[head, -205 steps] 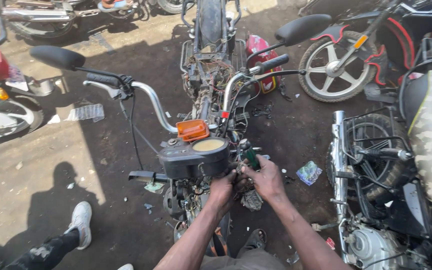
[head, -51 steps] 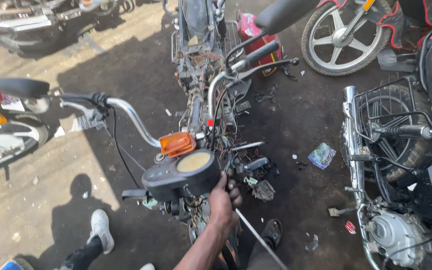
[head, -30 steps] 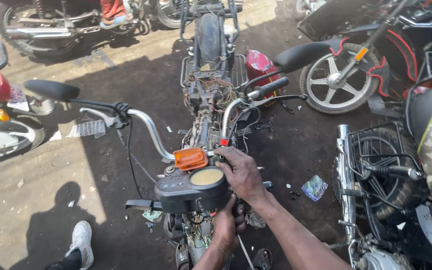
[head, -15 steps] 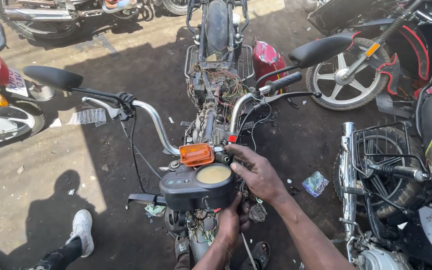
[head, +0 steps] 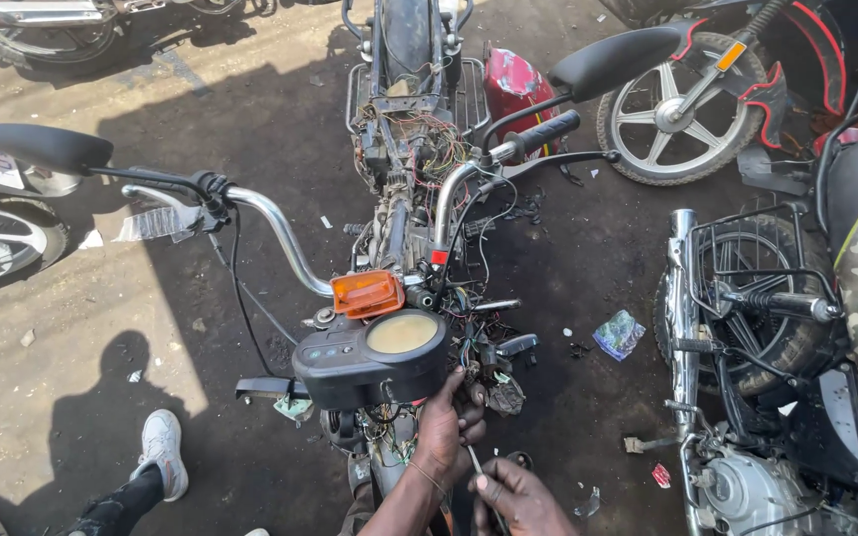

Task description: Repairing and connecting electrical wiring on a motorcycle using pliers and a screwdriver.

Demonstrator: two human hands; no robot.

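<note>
Withdrawn from the orange indicator (head: 367, 293), the right hand (head: 516, 499) now sits low near the frame's bottom edge, fingers closed on a thin metal rod (head: 481, 476); left hand (head: 449, 432) curled, gripping the wiring (head: 479, 362) beneath the gauge cluster (head: 374, 355); stripped motorcycle (head: 404, 119) stands centre on dirt ground (head: 71, 328).
</note>
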